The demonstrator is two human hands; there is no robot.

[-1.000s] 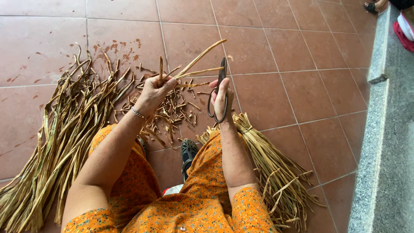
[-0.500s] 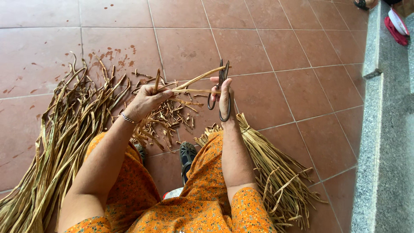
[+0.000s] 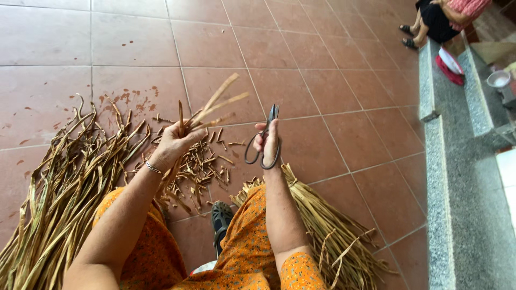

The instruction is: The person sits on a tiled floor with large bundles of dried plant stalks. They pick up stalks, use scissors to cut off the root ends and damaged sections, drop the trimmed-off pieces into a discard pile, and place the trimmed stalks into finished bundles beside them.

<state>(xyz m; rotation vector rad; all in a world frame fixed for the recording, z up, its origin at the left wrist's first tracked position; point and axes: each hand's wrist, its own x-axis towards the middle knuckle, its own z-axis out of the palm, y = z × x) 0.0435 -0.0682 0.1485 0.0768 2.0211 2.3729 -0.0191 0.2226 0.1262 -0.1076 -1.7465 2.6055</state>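
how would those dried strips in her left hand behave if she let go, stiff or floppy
Probably fairly stiff: the tan dried plant strips fan upward from the left hand without drooping. Likely light, since a loose grip of the fingers holds several. Possibly brittle, judging by the short snipped pieces scattered on the red tiled floor.

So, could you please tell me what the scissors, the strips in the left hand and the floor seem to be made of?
Scissors: dark metal, probably iron or steel, matt, with thin looped handles.
Strips in the left hand: dried plant fibre, likely leaf or reed; tan, flat, stiff.
Floor: reddish-brown tiles, apparently ceramic or terracotta, with a faint sheen and grout lines.
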